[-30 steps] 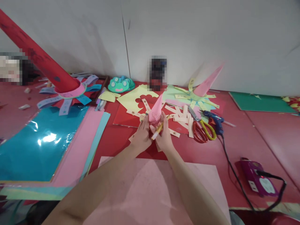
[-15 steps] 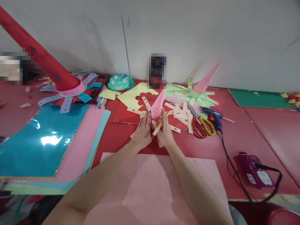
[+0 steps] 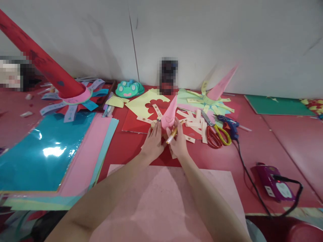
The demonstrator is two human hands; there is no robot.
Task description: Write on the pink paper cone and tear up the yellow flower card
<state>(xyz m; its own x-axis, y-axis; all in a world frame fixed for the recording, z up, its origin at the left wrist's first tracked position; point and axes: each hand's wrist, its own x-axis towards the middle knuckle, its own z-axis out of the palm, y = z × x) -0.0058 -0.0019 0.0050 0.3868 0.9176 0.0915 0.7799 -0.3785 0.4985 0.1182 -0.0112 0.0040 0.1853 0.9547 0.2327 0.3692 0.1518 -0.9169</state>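
Note:
A pink cone point(image 3: 169, 112) with a heart drawn on it stands point-up between my two hands. Paper strips with stars and letters spread out from around its base. My left hand point(image 3: 153, 140) presses against the cone's lower left side, fingers together and pointing forward. On the other side, my right hand point(image 3: 178, 140) has its fingers curled along the cone's base. It also grips a yellow marker point(image 3: 172, 135) with a white end, slanted across the front of the cone. Most of the cone's lower edge is hidden by my hands.
Scissors point(image 3: 214, 134), a blue glue gun point(image 3: 230, 126) and loose paper strips point(image 3: 195, 121) lie right. Its cord runs to a purple power adapter point(image 3: 275, 183). A finished pink cone point(image 3: 222, 85) stands behind; a tall red cone point(image 3: 47, 64) and blue sheets point(image 3: 47, 151) are left.
The marker in my right hand has shifted slightly, its white end moving a little to the right. My hands stay around the cone, which has barely moved.

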